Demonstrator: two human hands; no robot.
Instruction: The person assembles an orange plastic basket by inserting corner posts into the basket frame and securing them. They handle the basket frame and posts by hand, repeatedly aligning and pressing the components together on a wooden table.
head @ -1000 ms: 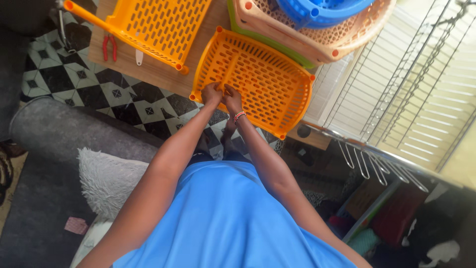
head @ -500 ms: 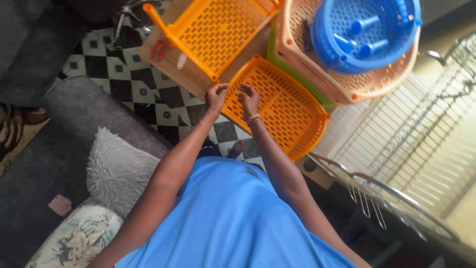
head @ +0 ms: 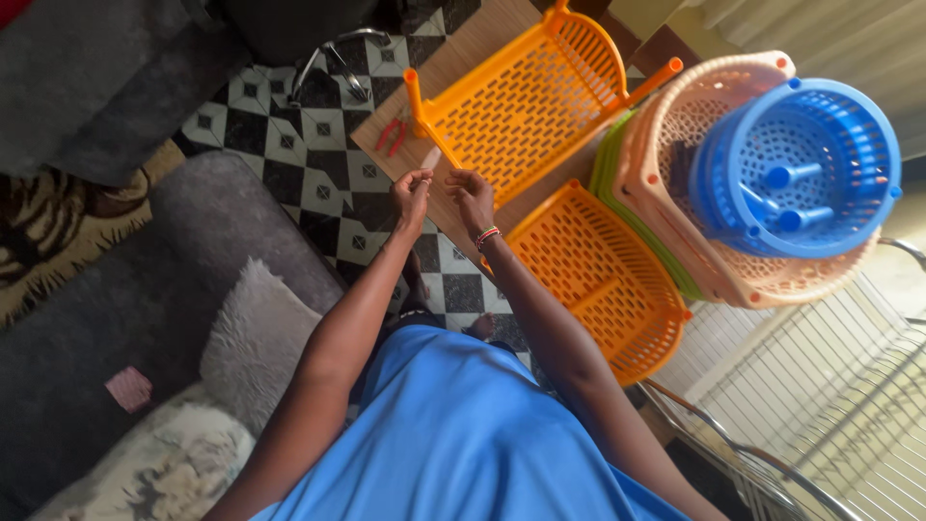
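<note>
- The left hand (head: 413, 193) and right hand (head: 473, 196) are held close together above the desk (head: 461, 58), fingers curled as if pinching something small; what is pinched cannot be told.
- The near orange tray (head: 598, 280) lies just right of the hands; a second tray (head: 526, 101), with posts, lies beyond them.
- A small piece is best kept pinched low over the desk, so that a drop is not lost to the floor (head: 318, 164).
- Red pliers (head: 391, 135) lie within reach.

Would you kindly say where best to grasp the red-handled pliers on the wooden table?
Probably by the two red handles of the pliers, coming from above: they lie flat on the wooden table, clear of the orange basket.
</note>
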